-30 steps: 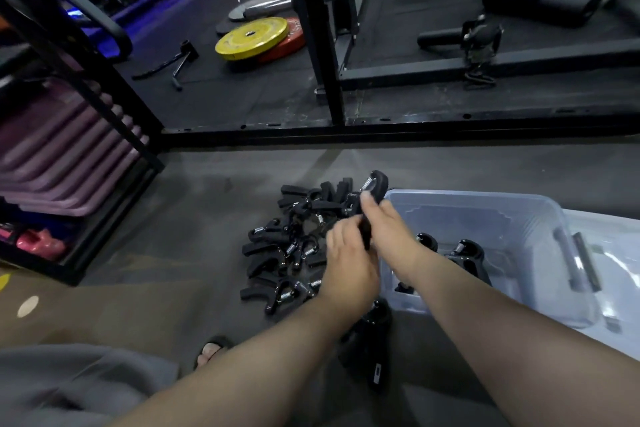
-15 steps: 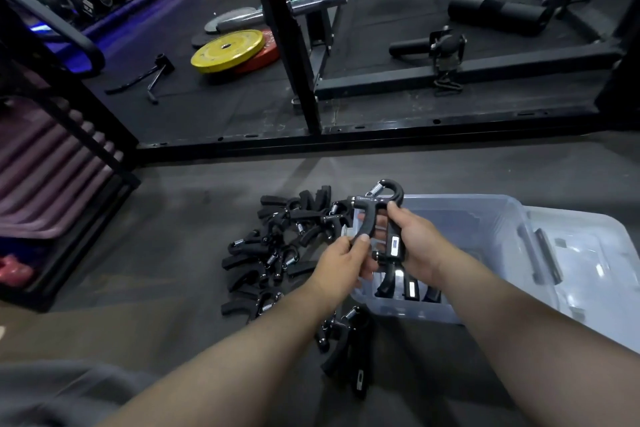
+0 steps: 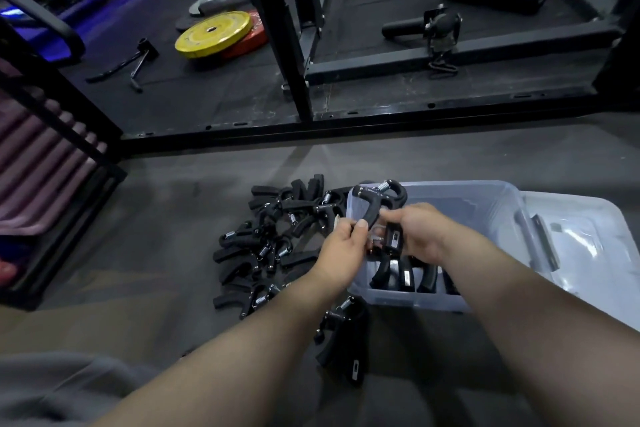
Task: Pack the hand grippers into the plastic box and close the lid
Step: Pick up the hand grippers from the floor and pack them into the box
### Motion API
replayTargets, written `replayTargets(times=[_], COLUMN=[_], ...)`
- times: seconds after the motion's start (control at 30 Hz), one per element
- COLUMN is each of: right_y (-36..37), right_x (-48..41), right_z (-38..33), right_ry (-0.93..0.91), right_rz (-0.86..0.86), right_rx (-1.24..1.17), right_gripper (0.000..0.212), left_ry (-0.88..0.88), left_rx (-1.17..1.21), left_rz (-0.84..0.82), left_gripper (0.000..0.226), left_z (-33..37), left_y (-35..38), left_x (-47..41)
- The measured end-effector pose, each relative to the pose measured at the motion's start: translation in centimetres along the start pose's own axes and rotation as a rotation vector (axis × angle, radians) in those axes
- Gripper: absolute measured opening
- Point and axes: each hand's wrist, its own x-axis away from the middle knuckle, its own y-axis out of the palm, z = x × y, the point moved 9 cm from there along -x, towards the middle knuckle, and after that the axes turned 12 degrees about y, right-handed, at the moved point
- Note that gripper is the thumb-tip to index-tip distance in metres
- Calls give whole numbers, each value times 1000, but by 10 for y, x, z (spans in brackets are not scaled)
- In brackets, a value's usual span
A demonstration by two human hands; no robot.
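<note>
Hand gripper [image 3: 375,206] held up in both hands over the near-left corner of the plastic box [image 3: 467,184].
Left hand [image 3: 341,253] pinches one black handle between thumb and curled fingers, while the right hand [image 3: 420,232] has its fingers wrapped round the other handle, the spring loop pointing away from the wrists. Directly beneath the hands, packed grippers [image 3: 405,276] stand in a row inside the box. Left of the left hand a loose pile of grippers [image 3: 270,246] lies on the floor, and one stray gripper [image 3: 344,340] sits under the left forearm. Beyond the right hand, the lid [image 3: 588,246] lies off, beside the box.
</note>
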Motion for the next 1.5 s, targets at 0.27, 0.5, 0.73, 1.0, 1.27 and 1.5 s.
replayTargets(times=[0.27, 0.5, 0.73, 1.0, 1.27, 1.5], right_y=[-83, -94, -98, -67, -56, -60], right_x=[-18, -43, -88, -91, -81, -85], right_z=[43, 53, 57, 69, 52, 56], right_ry=[243, 184, 129, 147, 142, 97], right_rz=[343, 501, 543, 492, 741, 721], right_rx=[575, 404, 285, 281, 1017, 1035], right_gripper=[8, 11, 18, 6, 42, 45], left_ry=[124, 123, 182, 207, 214, 204], left_rx=[-479, -509, -559, -554, -542, -540], left_rz=[10, -26, 19, 38, 67, 69], left_gripper=[50, 61, 63, 62, 62, 63], left_z=[-31, -36, -39, -41, -42, -42], left_y=[-10, 8, 11, 11, 9, 9], left_x=[-14, -21, -20, -21, -20, -20])
